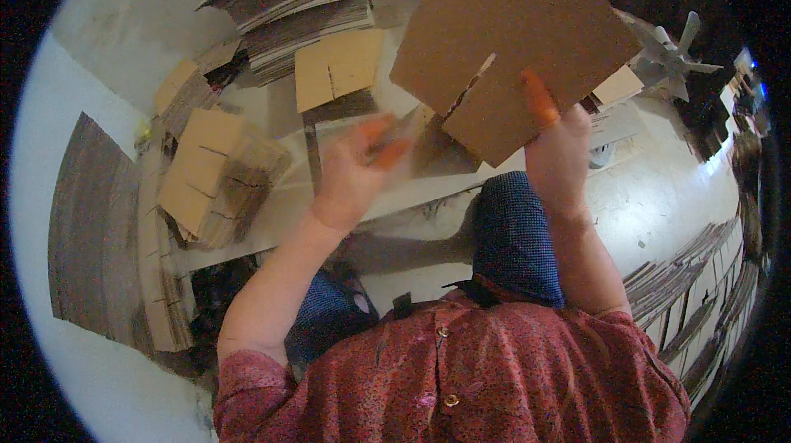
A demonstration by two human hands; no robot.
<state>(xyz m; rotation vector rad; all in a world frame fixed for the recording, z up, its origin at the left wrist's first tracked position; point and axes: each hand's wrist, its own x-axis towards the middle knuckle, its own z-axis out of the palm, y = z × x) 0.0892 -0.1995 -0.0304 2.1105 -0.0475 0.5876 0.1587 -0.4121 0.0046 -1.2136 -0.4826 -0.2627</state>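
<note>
My right hand (562, 134) grips a large brown cardboard sheet (527, 18) by its near edge, thumb on top and the other fingers hidden beneath. The sheet is tilted, with a narrow slot cut in from its near side. To the left of it, my left hand (350, 175) is in the air, blurred by motion. Its thumb and fingers stand apart, and I make out nothing between them. Orange covers the fingertips of the left hand and the thumb of the right. Beyond the left hand, a smaller slotted cardboard piece (338, 68) lies on the pale work surface (309, 200).
Tall stacks of cardboard sheets (301, 6) stand at the back. Slotted cardboard pieces (194, 171) are piled at left, beside a large fanned stack (95, 229) by the wall. A grey fan (677, 56) is at far right. Cardboard strips (688, 286) lie on the floor at right.
</note>
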